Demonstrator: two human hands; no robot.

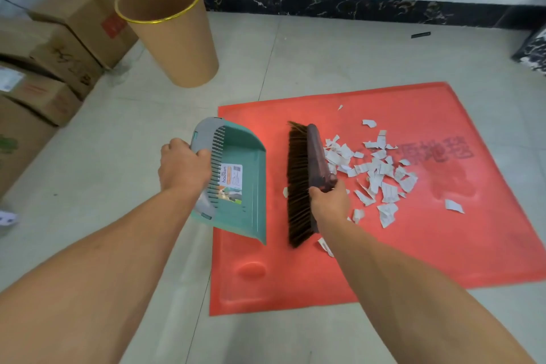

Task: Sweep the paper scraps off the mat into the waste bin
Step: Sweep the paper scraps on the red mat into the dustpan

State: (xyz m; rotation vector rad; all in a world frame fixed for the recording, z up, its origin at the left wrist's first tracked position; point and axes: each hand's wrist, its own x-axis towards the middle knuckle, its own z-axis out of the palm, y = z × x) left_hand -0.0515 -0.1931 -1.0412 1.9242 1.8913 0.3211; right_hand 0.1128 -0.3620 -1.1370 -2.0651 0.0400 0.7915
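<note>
A red mat (pixel 413 251) lies on the tiled floor. White paper scraps (pixel 375 174) are heaped on its middle, with a few stray pieces around. My right hand (pixel 328 201) grips a brown brush (pixel 301 183) whose dark bristles point left, just left of the heap. My left hand (pixel 181 167) holds a teal dustpan (pixel 239 186) by its grey handle end, over the mat's left edge, its mouth facing the brush. An empty tan waste bin (pixel 174 26) with a gold rim stands on the floor at the upper left.
Cardboard boxes (pixel 59 47) are stacked along the left side. A black marble skirting (pixel 354 7) runs along the far wall. A small dark object (pixel 420 35) lies on the floor beyond the mat. A dark patterned thing (pixel 534 50) sits at the right edge.
</note>
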